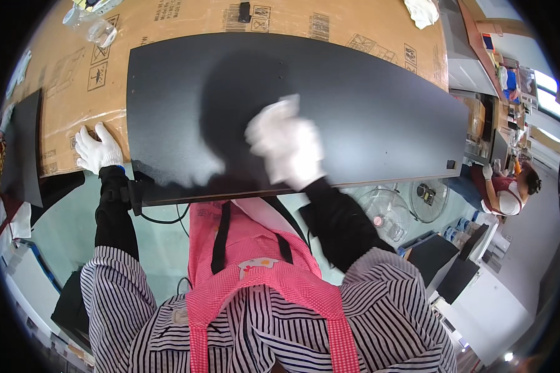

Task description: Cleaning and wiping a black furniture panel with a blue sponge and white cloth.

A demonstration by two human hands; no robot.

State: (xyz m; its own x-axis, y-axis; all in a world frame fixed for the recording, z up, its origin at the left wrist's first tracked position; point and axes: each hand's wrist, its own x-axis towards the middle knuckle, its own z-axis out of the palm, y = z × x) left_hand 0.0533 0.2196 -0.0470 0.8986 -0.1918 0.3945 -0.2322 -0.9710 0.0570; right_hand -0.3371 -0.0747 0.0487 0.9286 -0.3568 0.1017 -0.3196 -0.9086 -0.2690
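Note:
A long, flat black panel (367,112) lies across the cardboard-covered table in front of me, its near edge close to my apron. My right hand (295,152), in a white glove, is on the middle of the panel and smeared by motion. Its fingers are closed over what looks like a white cloth (286,105), a pale corner of which sticks out beyond them. My left hand (98,148), gloved in white too, rests flat with fingers spread on the cardboard, just beside the panel's left end.
Brown printed cardboard (162,18) covers the table. A clear plastic container (93,28) lies far left, a small black block (244,12) at the far edge, and a crumpled white cloth (422,12) far right. Another dark panel (23,149) stands left. A co-worker (501,186) and fans (382,214) are right.

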